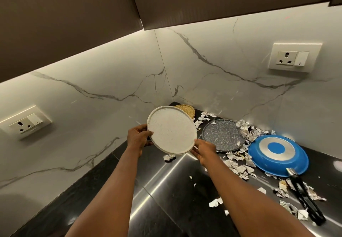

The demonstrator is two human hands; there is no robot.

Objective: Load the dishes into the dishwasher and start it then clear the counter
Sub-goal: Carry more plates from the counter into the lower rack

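A white speckled plate is lifted above the black counter, tilted with its face towards me. My left hand grips its left rim and my right hand grips its lower right rim. A dark speckled plate lies flat on the counter just right of it. A blue frying pan rests upside down further right, its black handle pointing towards me. A woven tan mat shows in the corner behind the white plate.
Torn, crumpled paper scraps are strewn over the counter around the dark plate and pan. Marble backsplash walls meet in the corner, with a socket at left and another socket at right. Dark cabinets hang overhead.
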